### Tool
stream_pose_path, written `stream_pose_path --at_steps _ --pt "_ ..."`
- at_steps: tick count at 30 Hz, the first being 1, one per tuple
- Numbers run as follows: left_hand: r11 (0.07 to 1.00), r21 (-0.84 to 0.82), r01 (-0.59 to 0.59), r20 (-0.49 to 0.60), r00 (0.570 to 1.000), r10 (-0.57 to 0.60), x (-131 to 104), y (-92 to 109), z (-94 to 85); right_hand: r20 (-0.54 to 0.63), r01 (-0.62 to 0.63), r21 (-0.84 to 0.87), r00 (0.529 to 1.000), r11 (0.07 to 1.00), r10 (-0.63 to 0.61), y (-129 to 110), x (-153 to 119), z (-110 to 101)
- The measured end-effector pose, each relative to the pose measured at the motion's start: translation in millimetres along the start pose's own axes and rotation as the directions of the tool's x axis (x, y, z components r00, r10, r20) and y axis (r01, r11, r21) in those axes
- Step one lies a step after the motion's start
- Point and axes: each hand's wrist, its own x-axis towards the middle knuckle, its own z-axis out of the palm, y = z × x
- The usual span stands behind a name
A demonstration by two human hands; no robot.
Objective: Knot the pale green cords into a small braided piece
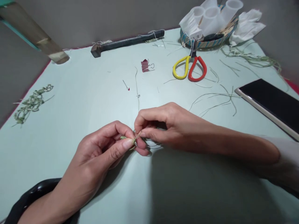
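Note:
Between the thumb and fingers of my left hand (pixel 102 149) is a small piece of knotted green cord (pixel 135 142), its short end poking out by the thumb. My right hand (pixel 163 124) meets it from the right, thumb and forefinger pinched on a thin strand (pixel 139 134) that runs from the knot. Other loose strands trail below my right fingers. Beyond the hands a thin thread (pixel 136 84) stretches up the table, with a tiny knot partway along it. Most of the cord is hidden by my fingers.
Ahead lie a red-headed pin (pixel 126 85), a binder clip (pixel 144 65) and yellow-and-red-handled scissors (pixel 189 67). Farther back are a dark metal bar (pixel 128 42) and a basket (pixel 210 43) of plastic tubes. A phone (pixel 271 102) is at right, knotted green cord (pixel 32 104) at left.

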Motion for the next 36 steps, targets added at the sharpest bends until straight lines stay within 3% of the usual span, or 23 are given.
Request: stream_pose_path --at_steps 5,11,16,25,28,32,36 --pt "0.999 -0.033 0.018 -0.041 0.999 -0.019 0.3 0.0 0.9 -0.109 0.07 0.032 0.992 0.997 -0.067 5.6 -4.0 4.7" --pt "1.0 0.024 0.002 -0.11 0.994 0.0 2.1 3.9 5.2 -0.189 0.017 0.245 0.981 0.969 0.031 11.2 -6.0 3.3" --pt "0.998 0.056 -0.009 -0.098 0.995 0.015 2.2 5.3 5.1 -0.182 0.031 0.342 0.983 0.939 0.034 12.0 -7.1 6.2" --pt "0.989 0.131 -0.073 -0.027 0.997 0.077 0.3 0.0 5.1 -0.272 0.01 0.052 0.962 0.999 0.005 -0.2 -7.7 4.0" --pt "0.986 0.139 -0.097 -0.007 0.995 0.099 -1.7 -0.1 4.8 -0.351 0.034 -0.076 0.935 0.997 -0.059 -2.0 -9.2 5.3" --pt "0.986 0.133 -0.101 0.016 0.995 0.1 -0.8 0.3 3.8 -0.356 0.06 -0.195 0.926 0.979 -0.128 -0.8 -8.6 7.1" --pt "0.982 0.124 -0.14 -0.058 0.987 0.148 2.1 -1.1 3.0 -0.384 0.146 -0.333 0.881 0.932 -0.275 5.3 -4.7 9.9"
